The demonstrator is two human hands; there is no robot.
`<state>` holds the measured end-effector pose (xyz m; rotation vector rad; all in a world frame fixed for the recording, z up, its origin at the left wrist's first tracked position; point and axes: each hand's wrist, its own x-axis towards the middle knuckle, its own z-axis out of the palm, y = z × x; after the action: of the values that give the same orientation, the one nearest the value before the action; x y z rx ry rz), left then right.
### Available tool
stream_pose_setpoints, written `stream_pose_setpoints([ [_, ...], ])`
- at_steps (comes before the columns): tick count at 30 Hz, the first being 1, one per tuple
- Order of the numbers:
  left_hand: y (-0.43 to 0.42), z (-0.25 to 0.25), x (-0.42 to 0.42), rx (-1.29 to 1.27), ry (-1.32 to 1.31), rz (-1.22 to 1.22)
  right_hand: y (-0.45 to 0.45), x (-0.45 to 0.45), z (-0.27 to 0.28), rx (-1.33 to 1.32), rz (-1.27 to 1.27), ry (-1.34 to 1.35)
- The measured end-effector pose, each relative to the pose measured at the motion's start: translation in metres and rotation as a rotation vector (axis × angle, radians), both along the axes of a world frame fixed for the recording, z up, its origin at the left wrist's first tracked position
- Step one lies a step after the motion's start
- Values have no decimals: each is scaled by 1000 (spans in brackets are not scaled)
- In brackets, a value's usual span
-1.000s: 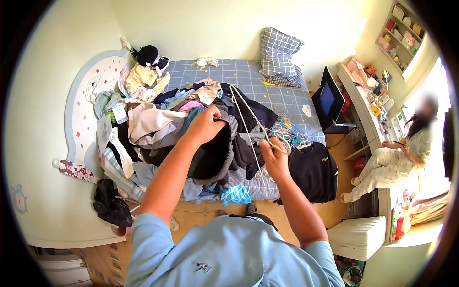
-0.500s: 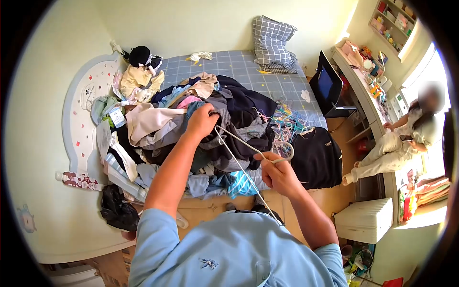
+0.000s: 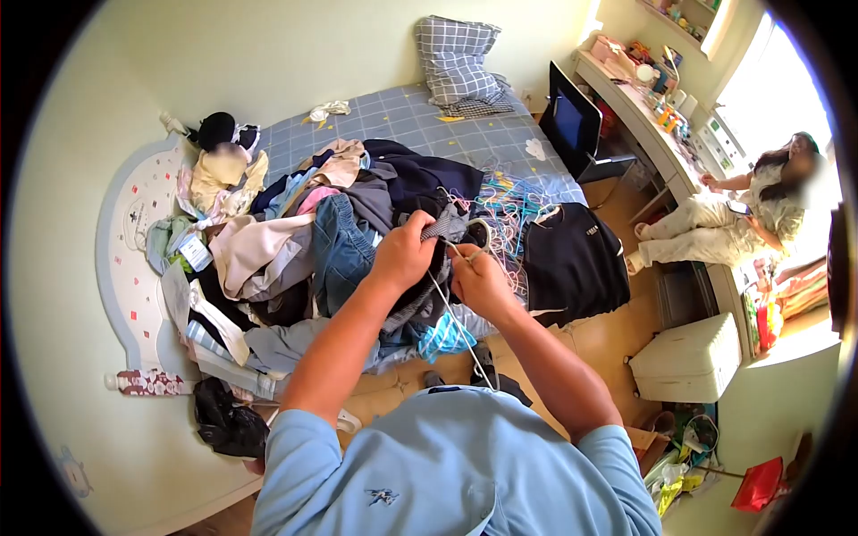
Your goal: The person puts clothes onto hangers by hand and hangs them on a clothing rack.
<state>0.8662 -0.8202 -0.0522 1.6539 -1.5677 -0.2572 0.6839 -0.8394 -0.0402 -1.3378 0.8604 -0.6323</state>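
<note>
The white hanger (image 3: 445, 297) is in front of the person's chest, off the near edge of the bed (image 3: 380, 109), with its long side slanting down towards the blue shirt (image 3: 407, 473). What has just changed is the gap: the right hand (image 3: 483, 284) has come in from the right until it is just beside the left hand (image 3: 404, 259), so the hanger's upper end now meets the dark garment with the grey ribbed edge (image 3: 413, 308). That puts hanger and cloth within one grasp, though whether any of the hanger is inside the garment cannot be told. The right fingers are curled closed round the hanger; the left fingers are pinched shut on the ribbed edge. Both forearms reach forward and converge, elbows bent and set wide, backs of the hands mostly upward. Left of the hands lie blue denim (image 3: 338, 246) and the clothes pile (image 3: 255, 250); on the right, a tangle of hangers (image 3: 508, 214) sits beside a black top (image 3: 572, 259) spread at the bed's edge.
</note>
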Motion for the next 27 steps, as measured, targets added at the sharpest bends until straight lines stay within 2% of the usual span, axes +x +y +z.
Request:
stream_pose_setpoints([
  [1,1,3,-6,-52,37,-34,-5,0,4,-99,-30,93],
  [3,5,12,-10,61,118,-80,-18,-2,-2,-319,-79,189],
  [6,9,22,-1,-263,-163,-152,-30,-14,15,-432,13,192],
  [9,9,38,4,-417,-318,-211,-32,-20,44,-440,115,159],
  [13,10,41,12,-186,-205,-193,-39,-25,52,-546,46,144],
  [15,12,50,14,-197,-154,-91,-40,-34,57,-924,-156,220],
  [17,14,56,18,-172,-66,15,-35,-40,60,-1281,-250,224],
  [19,16,63,18,-198,-118,44,-21,-42,55,-1276,5,199],
  [20,18,67,19,-208,-160,56,-15,-40,46,-1299,38,196],
  [23,18,74,21,-199,-174,130,7,-38,45,-1366,-103,384],
  [25,21,76,25,-112,-87,187,16,-36,42,-1446,-34,345],
  [27,20,77,30,-105,-66,199,25,-30,20,-1142,360,242],
])
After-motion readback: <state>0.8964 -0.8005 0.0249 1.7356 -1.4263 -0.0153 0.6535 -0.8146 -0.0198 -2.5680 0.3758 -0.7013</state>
